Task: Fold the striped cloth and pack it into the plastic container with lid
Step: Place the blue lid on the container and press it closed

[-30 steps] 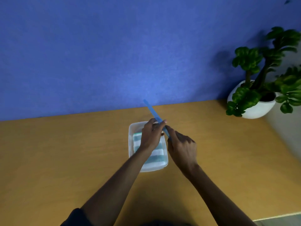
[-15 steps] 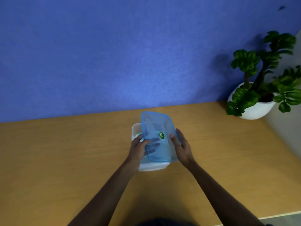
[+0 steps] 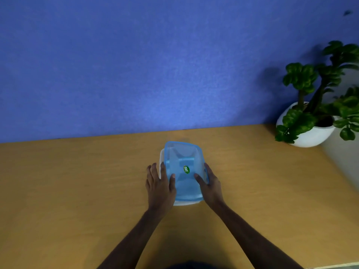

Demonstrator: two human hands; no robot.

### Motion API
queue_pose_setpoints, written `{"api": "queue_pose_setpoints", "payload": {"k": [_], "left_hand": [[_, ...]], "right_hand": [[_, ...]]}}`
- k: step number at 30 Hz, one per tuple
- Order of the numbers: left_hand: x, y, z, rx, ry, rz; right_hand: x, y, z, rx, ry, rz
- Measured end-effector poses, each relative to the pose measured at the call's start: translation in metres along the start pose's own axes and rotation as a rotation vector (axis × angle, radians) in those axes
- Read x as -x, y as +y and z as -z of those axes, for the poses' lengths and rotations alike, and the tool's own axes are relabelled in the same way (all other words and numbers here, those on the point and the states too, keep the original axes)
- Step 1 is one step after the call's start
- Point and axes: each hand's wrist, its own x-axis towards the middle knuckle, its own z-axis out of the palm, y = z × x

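Your left hand [image 3: 159, 184] and right hand [image 3: 211, 184] lie flat-fingered, gripping nothing, along the white container [image 3: 184, 203] between them, thumbs on its see-through blue lid [image 3: 182, 156], probably to square it up since it sits crooked, and the cloth's hidden underneath.

The translucent blue lid [image 3: 182, 162], with a green sticker, lies slightly skewed on the white container [image 3: 161, 160], between the fingers [image 3: 154, 168], thumbs touching its top.
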Motion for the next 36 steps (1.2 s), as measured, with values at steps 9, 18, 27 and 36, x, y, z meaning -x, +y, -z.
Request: {"api": "queue_pose_setpoints", "payload": {"k": [9,18,27,36], "left_hand": [[0.005,-0.016,-0.004,0.282,-0.113,0.074],[-0.001,-0.027,-0.003,0.429,-0.047,0.066],[0.010,-0.017,-0.006,0.411,-0.042,0.122],[0.022,-0.013,-0.015,0.484,-0.012,0.104]], "right_hand": [[0.002,-0.004,-0.014,0.108,0.055,0.073],[0.001,0.003,-0.028,0.109,0.068,0.116],[0.005,0.001,-0.029,0.141,0.094,0.130],[0.004,0.000,-0.021,0.161,0.074,0.164]]}}
